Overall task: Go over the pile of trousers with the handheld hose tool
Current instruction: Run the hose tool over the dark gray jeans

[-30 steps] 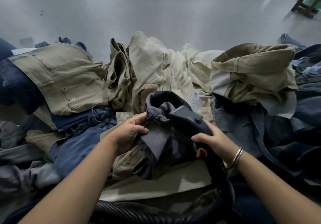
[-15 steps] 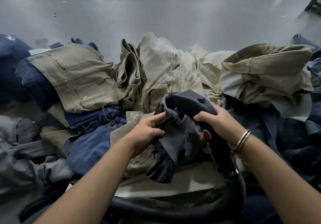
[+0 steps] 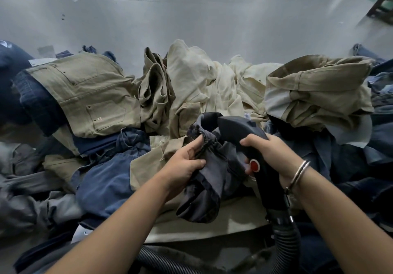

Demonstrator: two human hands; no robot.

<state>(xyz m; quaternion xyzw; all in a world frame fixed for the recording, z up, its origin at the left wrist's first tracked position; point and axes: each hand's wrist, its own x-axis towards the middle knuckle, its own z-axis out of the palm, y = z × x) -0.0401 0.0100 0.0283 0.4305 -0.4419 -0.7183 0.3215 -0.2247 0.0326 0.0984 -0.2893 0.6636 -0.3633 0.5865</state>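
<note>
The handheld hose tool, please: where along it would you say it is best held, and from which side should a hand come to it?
Probably the slim black neck of the hose tool, by the red button, where the right hand grips it now. Come from the right: the wide head points away into the grey trouser leg pinched by the left hand, and the ribbed hose trails toward the body.

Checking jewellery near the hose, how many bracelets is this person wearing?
2, both thin metal bangles side by side on the wrist of the right hand. None shows on the left hand.

Khaki trousers (image 3: 85,95), navy jeans (image 3: 106,174), black tool (image 3: 240,131) (red button (image 3: 254,165))
</note>
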